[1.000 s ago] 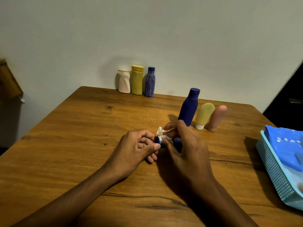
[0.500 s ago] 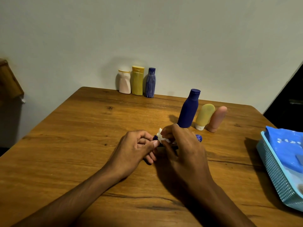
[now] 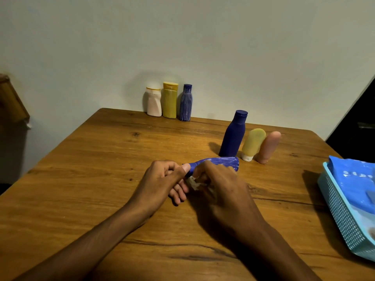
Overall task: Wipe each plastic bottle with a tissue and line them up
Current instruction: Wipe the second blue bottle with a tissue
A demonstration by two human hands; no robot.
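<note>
Fingers of my left hand (image 3: 162,179) curl round the neck end of the streaked blue bottle (image 3: 218,162), thumb pressed on top, while my right hand (image 3: 221,191) bunches the tissue (image 3: 192,182) against the bottle's near side, fingers curled over it. That bottle lies on its side, raised a little off the wooden table (image 3: 81,179), near the middle and just in front of the unwiped group.

I judge it light and probably empty, a stiff plastic shell with a smooth, slightly slippery skin. The narrow neck gives the surest hold; the wider body is better left free for the tissue. The tissue is soft, thin and would tear if dragged hard.

Behind it stand a dark blue bottle (image 3: 233,136), a yellow tube (image 3: 253,144) on its white cap and a pink tube (image 3: 268,147), close together. Against the wall, in a row, are a white bottle (image 3: 154,102), a yellow bottle (image 3: 170,101) and a second streaked blue bottle (image 3: 185,104).

At the right edge, a turquoise basket (image 3: 343,220) holds a blue plastic packet (image 3: 355,185); I cannot tell what else is inside.
</note>
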